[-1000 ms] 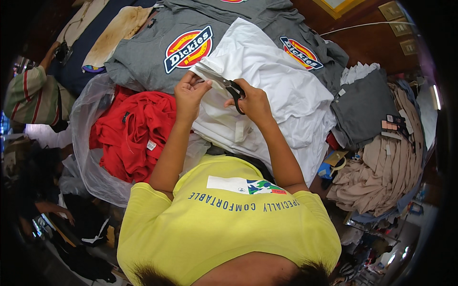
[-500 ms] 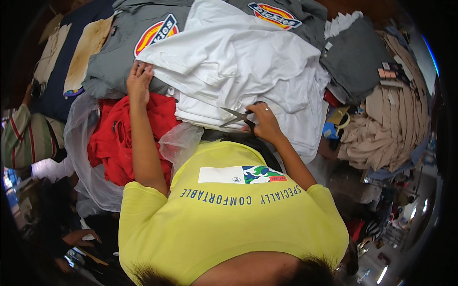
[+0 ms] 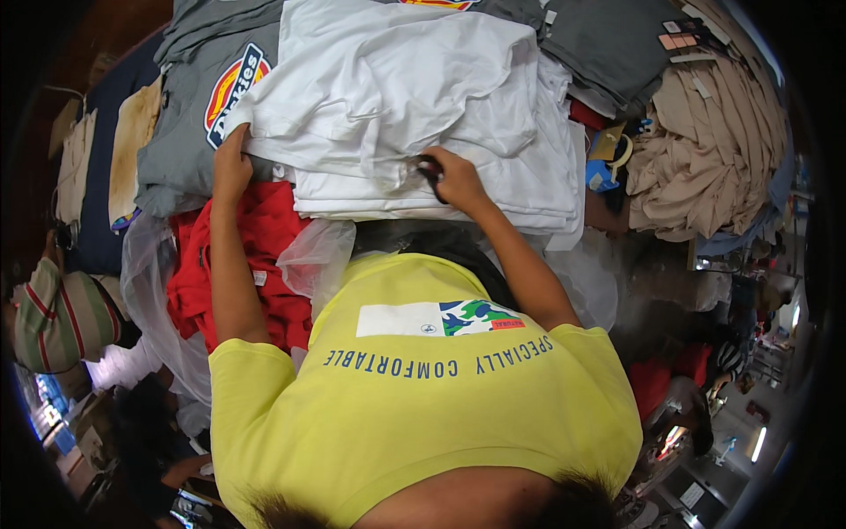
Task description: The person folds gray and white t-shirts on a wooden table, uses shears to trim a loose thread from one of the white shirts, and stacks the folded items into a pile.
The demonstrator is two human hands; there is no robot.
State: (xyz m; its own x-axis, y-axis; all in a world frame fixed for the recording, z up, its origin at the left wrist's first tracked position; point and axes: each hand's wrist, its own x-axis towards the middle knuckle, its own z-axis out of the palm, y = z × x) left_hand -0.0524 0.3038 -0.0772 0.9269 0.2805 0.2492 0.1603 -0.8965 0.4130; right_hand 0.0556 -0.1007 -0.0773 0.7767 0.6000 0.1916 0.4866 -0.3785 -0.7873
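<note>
A white T-shirt [image 3: 423, 75] lies rumpled on top of a stack of folded white garments [image 3: 397, 204] in front of me. My left hand [image 3: 233, 163] pinches the shirt's left edge, thumb on top and the other fingers mostly hidden. In my right hand [image 3: 458, 182] is a pair of scissors [image 3: 431, 169], gripped by the dark handles. The blades are smeared by motion and point left, over the near part of the white cloth; whether they touch it I cannot tell.
Grey shirts [image 3: 181, 110] with a printed emblem lie beyond and left. Red garments [image 3: 238, 256] fill a clear plastic bag [image 3: 145, 264] near my left arm. To the right are beige garments [image 3: 705, 150], dark folded clothes [image 3: 604, 48] and a tape roll [image 3: 622, 152]. A person in striped clothing [image 3: 70, 317] is far left.
My left hand has gone from lying spread at the shirt's edge to pinching it. The right hand has turned and moved slightly up and left, the scissors now blurred. The whole view has shifted.
</note>
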